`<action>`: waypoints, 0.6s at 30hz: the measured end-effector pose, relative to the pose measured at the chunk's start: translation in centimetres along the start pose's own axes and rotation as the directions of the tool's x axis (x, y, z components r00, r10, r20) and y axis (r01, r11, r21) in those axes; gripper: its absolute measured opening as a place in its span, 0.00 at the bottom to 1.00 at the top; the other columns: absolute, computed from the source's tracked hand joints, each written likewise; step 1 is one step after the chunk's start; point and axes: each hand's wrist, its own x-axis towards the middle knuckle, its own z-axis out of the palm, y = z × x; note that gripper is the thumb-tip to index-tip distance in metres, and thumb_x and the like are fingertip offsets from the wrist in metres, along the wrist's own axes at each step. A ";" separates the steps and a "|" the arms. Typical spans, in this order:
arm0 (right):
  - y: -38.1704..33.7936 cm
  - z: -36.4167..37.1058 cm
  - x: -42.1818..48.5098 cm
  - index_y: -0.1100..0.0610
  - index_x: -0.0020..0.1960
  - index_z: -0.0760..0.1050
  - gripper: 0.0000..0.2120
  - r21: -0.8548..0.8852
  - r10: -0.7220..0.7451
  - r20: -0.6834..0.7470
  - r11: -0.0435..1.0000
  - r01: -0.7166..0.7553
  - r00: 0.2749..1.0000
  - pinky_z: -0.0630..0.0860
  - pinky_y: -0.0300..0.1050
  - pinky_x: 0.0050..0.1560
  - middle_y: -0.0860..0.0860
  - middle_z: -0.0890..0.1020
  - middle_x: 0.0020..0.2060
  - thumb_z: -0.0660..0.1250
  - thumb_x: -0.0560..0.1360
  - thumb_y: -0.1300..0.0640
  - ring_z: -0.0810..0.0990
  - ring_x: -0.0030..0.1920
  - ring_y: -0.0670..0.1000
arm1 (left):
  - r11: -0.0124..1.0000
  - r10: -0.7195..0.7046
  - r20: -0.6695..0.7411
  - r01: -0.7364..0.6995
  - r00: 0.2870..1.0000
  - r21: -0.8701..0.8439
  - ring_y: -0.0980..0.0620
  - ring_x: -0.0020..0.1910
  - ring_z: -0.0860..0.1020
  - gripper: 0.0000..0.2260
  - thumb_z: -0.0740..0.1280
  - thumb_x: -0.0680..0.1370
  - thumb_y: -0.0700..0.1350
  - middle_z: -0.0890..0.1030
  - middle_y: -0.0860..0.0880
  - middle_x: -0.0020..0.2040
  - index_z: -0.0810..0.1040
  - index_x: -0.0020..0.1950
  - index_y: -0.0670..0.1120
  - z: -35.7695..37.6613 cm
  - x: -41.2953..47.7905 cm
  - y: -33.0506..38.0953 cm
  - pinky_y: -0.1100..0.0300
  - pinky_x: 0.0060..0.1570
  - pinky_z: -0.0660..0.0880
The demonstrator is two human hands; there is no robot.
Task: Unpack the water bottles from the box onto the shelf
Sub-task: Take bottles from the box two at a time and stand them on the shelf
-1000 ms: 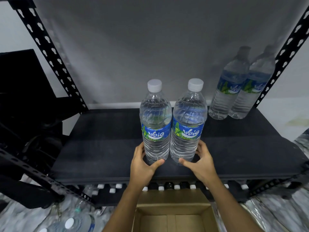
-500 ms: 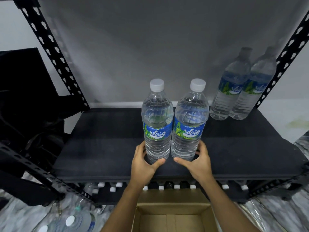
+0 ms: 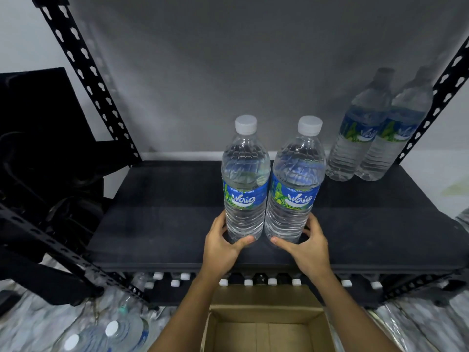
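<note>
Water bottles upright on shelf — labels read "Waig"

A grey wall is seen at the back, edged along its foot by a pale strip. A bulky black object is set at the left, its form lost in shadow. A marbled floor is spread below, and a greenish smear is marked at the right.

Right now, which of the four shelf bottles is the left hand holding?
The front-left bottle: the left hand grips its base. The right hand holds the front-right bottle; the back-right pair is untouched.
</note>
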 end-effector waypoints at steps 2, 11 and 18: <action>0.0 0.0 0.0 0.48 0.69 0.68 0.47 0.003 -0.002 -0.003 1.000 0.002 1.000 0.75 0.37 0.55 0.43 0.79 0.60 0.85 0.54 0.50 0.77 0.58 0.40 | 1.000 0.013 -0.007 -0.013 1.000 0.008 0.63 0.61 0.79 0.35 0.82 0.66 0.41 0.79 0.53 0.64 0.74 0.70 0.48 0.0 -0.1 0.1 0.73 0.58 0.72; -0.2 -0.4 0.2 0.52 0.70 0.69 0.46 0.030 0.003 0.032 1.000 -0.004 0.999 0.73 0.24 0.51 0.43 0.79 0.60 0.85 0.56 0.56 0.76 0.57 0.36 | 0.999 0.039 -0.095 -0.036 0.995 0.038 0.63 0.60 0.79 0.37 0.84 0.65 0.45 0.78 0.55 0.63 0.73 0.71 0.48 1.0 -0.6 0.1 0.67 0.60 0.76; -0.8 -0.6 -0.1 0.50 0.71 0.67 0.46 0.055 -0.002 0.074 0.999 -0.002 0.997 0.73 0.36 0.57 0.42 0.77 0.61 0.84 0.58 0.57 0.75 0.61 0.40 | 0.999 0.038 -0.084 -0.035 0.996 0.040 0.62 0.61 0.79 0.37 0.83 0.66 0.45 0.77 0.55 0.65 0.72 0.72 0.48 0.9 -0.6 0.5 0.62 0.63 0.76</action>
